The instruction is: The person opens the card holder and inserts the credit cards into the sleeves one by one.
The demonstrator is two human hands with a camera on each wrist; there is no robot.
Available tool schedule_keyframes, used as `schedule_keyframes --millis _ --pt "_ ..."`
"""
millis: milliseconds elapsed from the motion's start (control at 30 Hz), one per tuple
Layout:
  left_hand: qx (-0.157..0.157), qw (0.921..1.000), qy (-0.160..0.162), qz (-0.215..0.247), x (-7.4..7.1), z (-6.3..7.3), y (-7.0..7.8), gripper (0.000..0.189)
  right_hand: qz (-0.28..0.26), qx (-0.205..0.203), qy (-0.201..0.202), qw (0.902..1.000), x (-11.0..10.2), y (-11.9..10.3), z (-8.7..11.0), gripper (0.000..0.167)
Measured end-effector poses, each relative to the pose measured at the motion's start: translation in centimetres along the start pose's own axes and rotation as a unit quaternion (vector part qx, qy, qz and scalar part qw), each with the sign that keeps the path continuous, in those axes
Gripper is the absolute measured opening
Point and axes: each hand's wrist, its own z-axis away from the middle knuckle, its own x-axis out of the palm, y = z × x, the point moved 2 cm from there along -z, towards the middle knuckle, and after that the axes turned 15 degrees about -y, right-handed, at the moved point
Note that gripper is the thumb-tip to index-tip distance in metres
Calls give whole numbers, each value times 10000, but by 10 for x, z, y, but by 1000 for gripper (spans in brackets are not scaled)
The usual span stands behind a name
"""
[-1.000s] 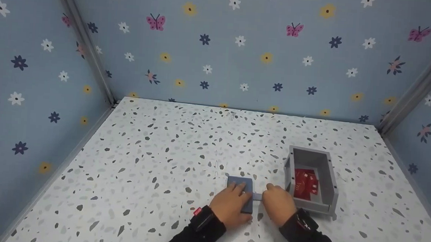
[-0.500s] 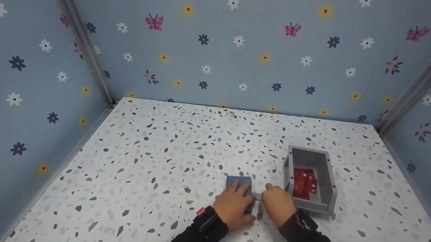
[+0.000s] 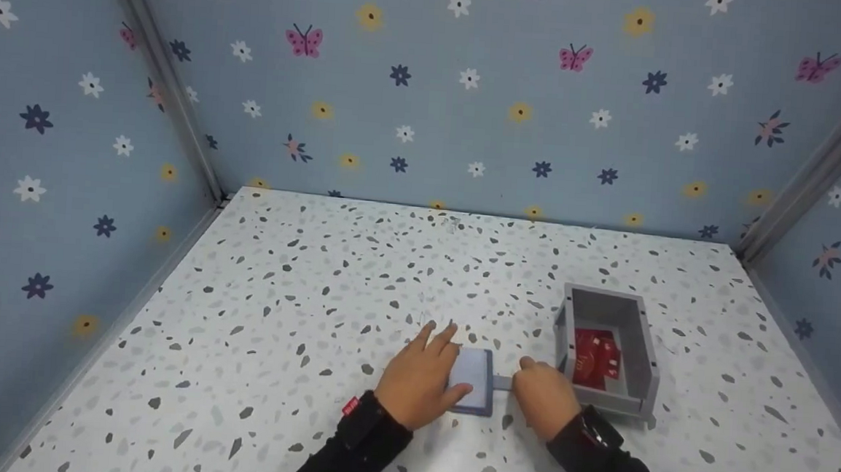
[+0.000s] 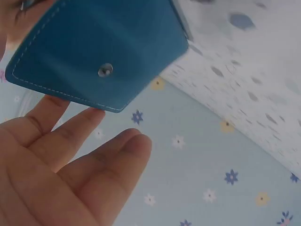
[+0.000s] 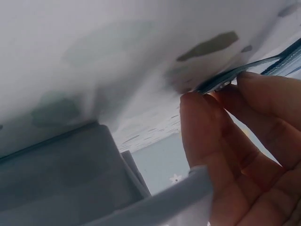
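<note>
A small blue booklet-like case (image 3: 479,407) with stitched edges lies on the table, its pale inside showing. In the left wrist view its blue cover (image 4: 94,42) stands raised, with a metal snap stud. My left hand (image 3: 419,378) is at the case's left side, fingers extended, fingertips right at the cover's edge and thumb over the pale inside. To the right, a narrow strap (image 3: 502,382) reaches from the case to my right hand (image 3: 543,399). My right hand pinches the strap end between thumb and fingertips, near a snap in the right wrist view.
A grey open-topped bin (image 3: 648,337) stands close to the right of my right hand, with red printed packets (image 3: 595,360) inside. Blue flowered walls (image 3: 429,98) enclose the back and sides of the speckled table (image 3: 300,294).
My left hand has moved left from the top of the case, and the cover has swung open, baring the pale inside. My right hand has kept its pinch on the strap.
</note>
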Motion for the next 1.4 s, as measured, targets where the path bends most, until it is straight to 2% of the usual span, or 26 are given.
schedule_keyframes --millis 133,300,600,733,867,967,1167,1233,1400 --pt "-305 9990 64 333 1 9 -14 53 52 2 4 10000 0 0 0 15" --pt "-783 9939 -199 744 7 16 -25 57 81 14 86 9999 -1 -1 0 12" --pt "-1232 9884 -505 724 23 13 -32 45 210 -32 130 9997 0 -2 -1 9" --pt "-1271 9859 -766 779 27 11 -35 39 215 -19 131 9997 1 -1 0 9" --pt "-1201 9813 -982 1140 30 9 -37 40 239 -34 173 9996 2 0 0 10" --pt "-1128 9799 -1020 1292 32 8 -37 42 233 -64 189 9995 3 0 0 12" --pt "-1110 9833 -963 1075 35 7 -36 42 281 -116 223 9993 4 0 -1 15" --pt "-1143 9830 -988 1044 35 7 -36 41 204 -127 249 9994 2 0 0 23" --pt "-1114 9850 -918 946 34 7 -35 39 -191 -152 169 9996 -6 2 1 65"
